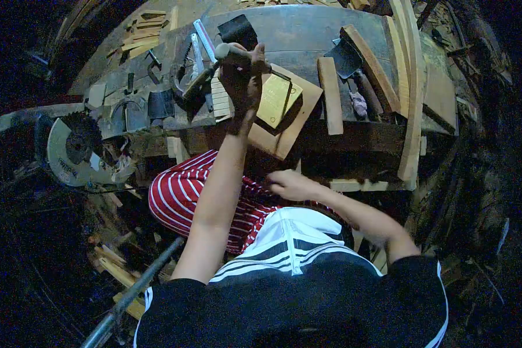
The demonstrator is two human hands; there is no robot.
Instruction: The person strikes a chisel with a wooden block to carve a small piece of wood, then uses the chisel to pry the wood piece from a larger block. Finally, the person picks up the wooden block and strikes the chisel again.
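My left hand [242, 75] reaches over the workbench. Its fingers are wrapped around a tool with a pale rounded end [223, 51], whose kind I cannot make out. Just right of that hand, a shiny yellow rectangular plate [279, 101] with small round marks near its corners lies on a light wooden board [307, 95]. A pale slatted piece [219, 98] shows to the left of my wrist. My right hand [293, 185] is low over my lap, below the board's near corner. Its fingers are curled, and whatever they may hold is hidden.
The workbench [290, 26] carries a wooden block [330, 95], a thicker wood piece [371, 69], dark flat sheets and a metal ruler [204, 37]. A power saw [69, 153] with a toothed disc stands at the left. Long wooden strips [413, 93] edge the right; a metal pipe [133, 293] slants at lower left.
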